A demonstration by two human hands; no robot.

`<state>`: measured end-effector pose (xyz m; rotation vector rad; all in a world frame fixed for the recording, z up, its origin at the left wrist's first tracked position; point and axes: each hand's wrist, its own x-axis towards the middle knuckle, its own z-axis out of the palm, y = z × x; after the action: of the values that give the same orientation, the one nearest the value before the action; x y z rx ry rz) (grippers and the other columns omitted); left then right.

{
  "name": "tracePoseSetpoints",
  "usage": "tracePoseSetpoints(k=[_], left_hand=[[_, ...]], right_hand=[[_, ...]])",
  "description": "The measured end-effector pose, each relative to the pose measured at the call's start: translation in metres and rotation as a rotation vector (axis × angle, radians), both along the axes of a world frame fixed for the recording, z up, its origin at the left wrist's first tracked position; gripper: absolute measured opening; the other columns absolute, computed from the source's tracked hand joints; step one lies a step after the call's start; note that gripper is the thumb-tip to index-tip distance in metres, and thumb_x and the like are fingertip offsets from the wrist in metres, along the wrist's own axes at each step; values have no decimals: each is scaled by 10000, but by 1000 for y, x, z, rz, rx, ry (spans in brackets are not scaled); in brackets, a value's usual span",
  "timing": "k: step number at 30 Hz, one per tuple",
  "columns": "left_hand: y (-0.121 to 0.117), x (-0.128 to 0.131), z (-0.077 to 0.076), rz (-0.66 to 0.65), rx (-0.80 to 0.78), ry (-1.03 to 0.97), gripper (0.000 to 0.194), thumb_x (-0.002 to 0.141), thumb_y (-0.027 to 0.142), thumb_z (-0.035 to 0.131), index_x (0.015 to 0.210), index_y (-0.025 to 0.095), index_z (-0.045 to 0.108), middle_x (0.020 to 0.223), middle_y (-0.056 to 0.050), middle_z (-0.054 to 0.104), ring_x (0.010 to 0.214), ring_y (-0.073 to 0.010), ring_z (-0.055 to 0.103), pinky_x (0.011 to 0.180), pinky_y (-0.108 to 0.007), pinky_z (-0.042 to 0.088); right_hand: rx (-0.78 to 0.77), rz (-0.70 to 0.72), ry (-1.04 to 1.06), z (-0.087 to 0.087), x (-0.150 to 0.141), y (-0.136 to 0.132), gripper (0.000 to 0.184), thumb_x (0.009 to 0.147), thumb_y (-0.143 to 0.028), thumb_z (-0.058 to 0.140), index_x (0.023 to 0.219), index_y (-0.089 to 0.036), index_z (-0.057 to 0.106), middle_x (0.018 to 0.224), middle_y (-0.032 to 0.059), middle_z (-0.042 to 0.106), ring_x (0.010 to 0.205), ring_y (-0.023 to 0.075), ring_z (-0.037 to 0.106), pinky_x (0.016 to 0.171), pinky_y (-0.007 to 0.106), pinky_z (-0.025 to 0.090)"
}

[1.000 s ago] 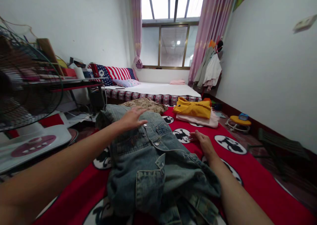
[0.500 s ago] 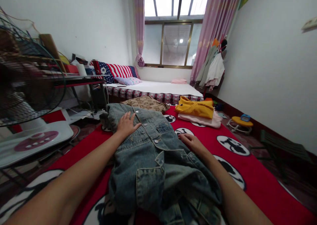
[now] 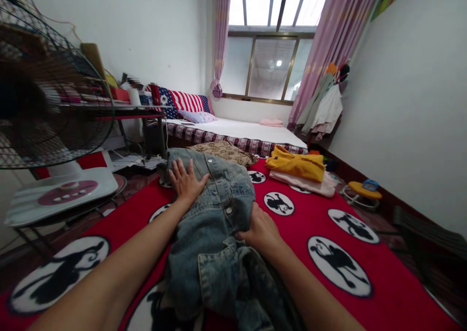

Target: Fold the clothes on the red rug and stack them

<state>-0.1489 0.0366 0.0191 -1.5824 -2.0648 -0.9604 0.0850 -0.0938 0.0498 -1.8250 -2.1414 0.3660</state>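
Observation:
A blue denim jacket lies partly folded on a red blanket with white circles and black figures. My left hand rests flat on the jacket's upper left part, fingers spread. At the jacket's right edge, my right hand grips the denim, thumb on top and the other fingers partly hidden by the cloth. Toward me, the lower part of the jacket is bunched up, with a pocket and several seams showing.
Beyond the jacket lies a brown patterned cushion. A folded yellow garment sits on a pink one at the back right. A fan stands at left. A small yellow stool and a dark folding seat are at right.
My right hand has moved inward and taken hold of the jacket's right edge, drawing that side in toward the middle. My left hand stays on the jacket, its fingers spread wider.

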Motion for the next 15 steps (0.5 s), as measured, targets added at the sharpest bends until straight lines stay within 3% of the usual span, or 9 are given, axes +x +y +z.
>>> tracePoseSetpoints(k=[2, 5, 10, 15], left_hand=[[-2, -1, 1, 32, -1, -66, 854, 858, 653, 443, 1490, 99, 294, 1579, -235, 168, 1446, -394, 147, 1084, -586, 271], [-4, -5, 2, 14, -37, -88, 759, 848, 675, 437, 1381, 134, 473, 1487, -221, 352, 1331, -398, 335, 969, -529, 414], [-2, -19, 9, -60, -91, 30, 686, 816, 710, 468, 1169, 143, 627, 1186, -192, 587, 1130, -346, 508, 936, -410, 438], [-4, -30, 34, -156, -306, 64, 588, 851, 683, 415, 1034, 178, 654, 1033, -153, 690, 977, -317, 632, 791, -358, 472]], right_hand=[[-13, -48, -26, 0, 1, 4, 666, 692, -305, 657, 1279, -108, 409, 1107, 184, 660, 1014, 321, 636, 761, 343, 433], [-20, -39, -33, -3, 3, 9, 676, 693, -299, 629, 1296, -144, 368, 1032, 148, 696, 922, 308, 673, 661, 310, 398], [-18, -33, -42, -6, 5, 11, 651, 689, -286, 608, 1286, -193, 365, 978, 107, 711, 883, 282, 687, 623, 290, 362], [-12, -48, 40, -10, 5, 9, 685, 669, -257, 618, 1303, -172, 374, 975, 122, 705, 879, 288, 678, 649, 298, 389]])
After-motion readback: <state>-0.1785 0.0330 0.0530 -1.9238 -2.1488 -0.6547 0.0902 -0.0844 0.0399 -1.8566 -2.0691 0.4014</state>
